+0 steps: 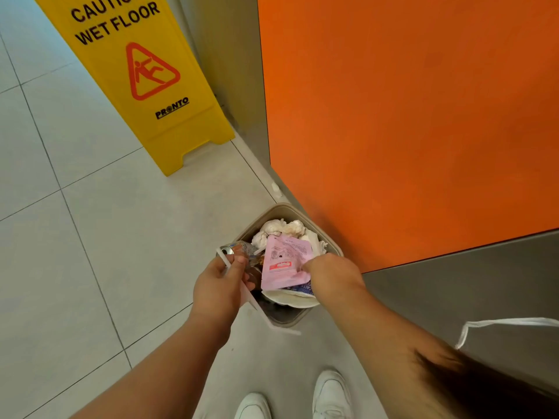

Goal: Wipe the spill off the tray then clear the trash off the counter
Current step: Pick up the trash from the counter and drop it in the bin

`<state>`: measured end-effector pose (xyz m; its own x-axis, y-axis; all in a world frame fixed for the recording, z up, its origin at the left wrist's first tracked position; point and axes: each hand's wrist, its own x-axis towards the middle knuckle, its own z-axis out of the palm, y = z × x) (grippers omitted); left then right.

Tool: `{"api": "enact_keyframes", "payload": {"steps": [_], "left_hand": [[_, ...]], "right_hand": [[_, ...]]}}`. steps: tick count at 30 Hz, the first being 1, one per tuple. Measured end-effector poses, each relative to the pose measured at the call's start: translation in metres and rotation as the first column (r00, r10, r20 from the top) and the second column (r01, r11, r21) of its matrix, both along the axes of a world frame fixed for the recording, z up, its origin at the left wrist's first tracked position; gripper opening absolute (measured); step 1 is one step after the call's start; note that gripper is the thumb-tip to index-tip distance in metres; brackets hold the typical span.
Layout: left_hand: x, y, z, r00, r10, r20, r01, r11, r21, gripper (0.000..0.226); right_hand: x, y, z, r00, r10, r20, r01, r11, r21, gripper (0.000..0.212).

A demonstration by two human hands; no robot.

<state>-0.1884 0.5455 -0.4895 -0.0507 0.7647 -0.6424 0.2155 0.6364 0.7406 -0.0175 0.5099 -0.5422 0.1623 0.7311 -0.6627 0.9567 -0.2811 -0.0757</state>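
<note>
Head view: trash-clearing step, at the bin. Left hand grips a drink can and a white strip. Right hand pinches a pink packet over the beige bin of crumpled tissues. Next, probably: loosen both grips so everything drops inside.
</note>
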Motion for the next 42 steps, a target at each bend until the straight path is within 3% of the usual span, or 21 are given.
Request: {"api": "enact_keyframes", "payload": {"steps": [3, 6, 8, 9, 10, 11, 12, 13, 16, 17, 23, 29, 36, 42], "left_hand": [[0.003, -0.003, 0.001, 0.999, 0.040, 0.027, -0.038, 0.997, -0.068, 0.014], [0.006, -0.001, 0.004, 0.998, 0.056, 0.032, -0.053, 0.995, -0.084, 0.015], [0.010, 0.005, 0.004, 0.999, 0.043, 0.030, -0.041, 0.997, -0.073, 0.015], [0.013, 0.008, 0.004, 0.999, 0.031, 0.034, -0.029, 0.997, -0.067, 0.015], [0.016, 0.011, 0.003, 0.999, 0.017, 0.036, -0.015, 0.998, -0.063, 0.014], [0.021, 0.014, 0.002, 0.999, 0.005, 0.038, -0.003, 0.998, -0.068, 0.012], [0.026, 0.016, -0.001, 0.999, 0.002, 0.044, 0.001, 0.997, -0.080, 0.012], [0.031, 0.019, -0.004, 0.999, 0.004, 0.053, 0.001, 0.995, -0.099, 0.012], [0.044, 0.024, -0.016, 0.996, 0.002, 0.085, 0.015, 0.980, -0.198, 0.016], [0.048, 0.025, -0.020, 0.995, 0.006, 0.098, 0.018, 0.972, -0.235, 0.018], [0.054, 0.030, -0.041, 0.999, 0.009, 0.044, 0.005, 0.950, -0.311, 0.052], [0.049, 0.026, -0.036, 0.987, -0.159, 0.001, 0.154, 0.954, -0.258, 0.057], [0.036, 0.021, -0.018, 0.952, -0.301, -0.055, 0.278, 0.926, -0.257, 0.049], [0.017, 0.015, 0.020, 0.884, -0.449, -0.129, 0.428, 0.889, -0.162, 0.037]], "right_hand": [[-0.001, -0.009, -0.003, 1.000, 0.003, -0.030, -0.004, 0.999, -0.040, 0.033], [-0.001, -0.027, 0.002, 0.986, 0.104, -0.132, -0.100, 0.994, 0.038, 0.055], [-0.002, -0.029, 0.011, 0.947, -0.144, -0.287, 0.195, 0.968, 0.157, 0.042], [-0.002, -0.028, 0.018, 0.845, -0.308, -0.438, 0.413, 0.895, 0.168, 0.029], [-0.002, -0.025, 0.025, 0.674, -0.427, -0.603, 0.583, 0.809, 0.080, 0.020], [-0.002, -0.022, 0.035, 0.487, -0.499, -0.717, 0.655, 0.751, -0.079, 0.019], [-0.003, -0.021, 0.043, 0.365, -0.536, -0.761, 0.630, 0.744, -0.222, 0.023], [-0.006, -0.021, 0.048, 0.346, -0.539, -0.768, 0.565, 0.773, -0.288, 0.032], [-0.017, -0.026, 0.038, 0.644, -0.391, -0.658, 0.424, 0.898, -0.118, 0.047], [-0.019, -0.027, 0.032, 0.693, -0.380, -0.613, 0.423, 0.903, -0.082, 0.047], [-0.016, -0.018, 0.013, 0.774, -0.438, -0.456, 0.459, 0.886, -0.073, 0.053], [-0.014, -0.008, 0.020, 0.693, -0.463, -0.552, 0.510, 0.857, -0.079, 0.067], [-0.011, -0.017, 0.034, 0.624, -0.472, -0.622, 0.523, 0.844, -0.116, 0.058], [-0.009, -0.029, 0.064, 0.539, -0.532, -0.653, 0.656, 0.751, -0.071, 0.049]]}}
